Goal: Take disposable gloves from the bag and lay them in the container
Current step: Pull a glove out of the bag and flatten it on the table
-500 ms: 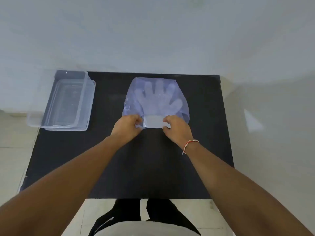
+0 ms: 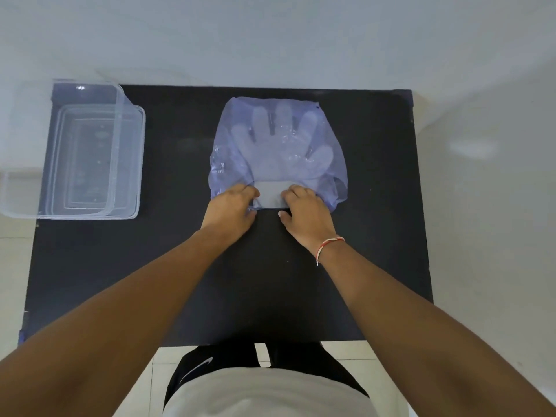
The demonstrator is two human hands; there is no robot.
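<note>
Little has moved since the earlier frame: both hands were already at the near edge of the bag, and they remain there in almost the same pose, with the fingers curled a touch more over the opening. The bag [image 2: 278,152] is a translucent blue-violet plastic pouch lying flat on the far middle of the black table [image 2: 186,266], its mouth towards the person. Through its skin the pale disposable gloves [image 2: 281,142] show as a spread hand shape, fingers pointing away, still wholly inside the bag. A grey-white band at the cuff end of the gloves sits between the two hands at the bag's mouth. The left hand [image 2: 233,210] pinches the near left corner of the bag's opening, fingers closed on the plastic. The right hand [image 2: 307,215] grips the near right part of the opening in the same way, thumb below and fingers folded on top; a red and white thread bracelet [image 2: 328,246] circles that wrist. Well apart to the left, at the far left corner of the table, stands the clear plastic container [image 2: 126,164], overhanging the table's left edge, with nothing visible in it.
</note>
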